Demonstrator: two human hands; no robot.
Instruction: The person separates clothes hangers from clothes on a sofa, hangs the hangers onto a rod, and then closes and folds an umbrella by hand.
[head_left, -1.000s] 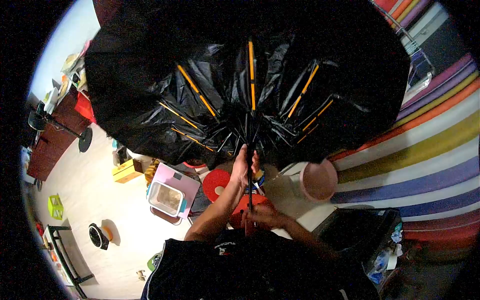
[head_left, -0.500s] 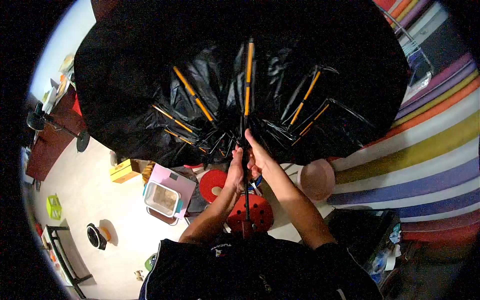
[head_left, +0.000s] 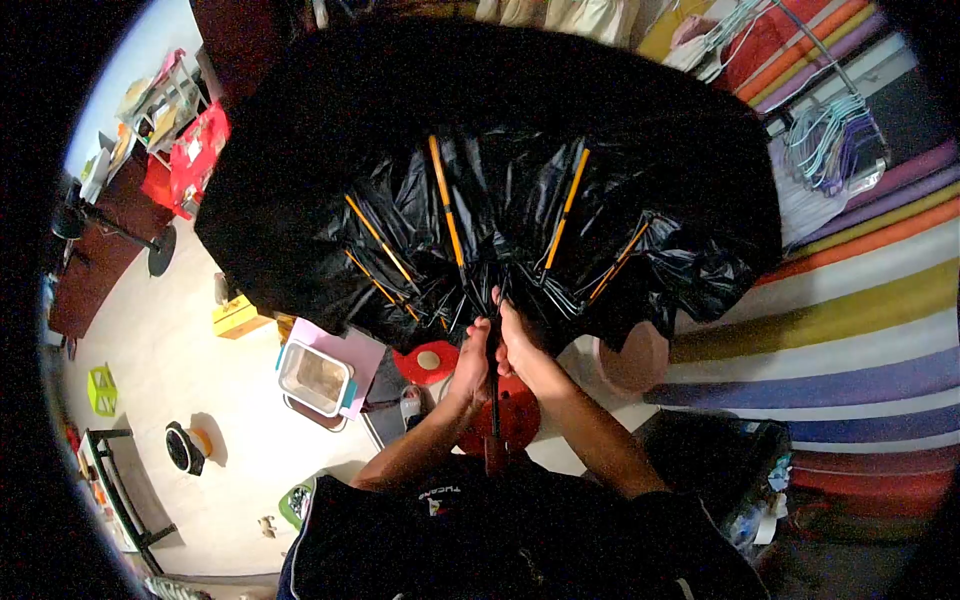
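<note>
A large black umbrella [head_left: 500, 215] fills the upper middle of the head view, its canopy facing away from me and its inside toward me. Several orange-yellow and black ribs fan out from the dark hub, with the fabric slack and wrinkled between them. My left hand [head_left: 472, 368] is closed around the dark shaft [head_left: 495, 405] just below the ribs. From the other side my right hand [head_left: 516, 340] grips the same place, its thumb pointing up along the shaft. The shaft's lower end comes down close to my shirt. My fingers partly hide the runner.
Below the hands is a round red stool [head_left: 520, 415]. A clear container [head_left: 315, 378] sits to the left, with a yellow box [head_left: 238, 318] beyond it. On the right are a pink bucket [head_left: 632, 358], a striped cloth [head_left: 800, 350] and hangers [head_left: 835, 140].
The umbrella's canopy has drawn in and its outline is narrower, with the ribs shifted round and lower. Both my hands sit slightly lower, still on the shaft.
</note>
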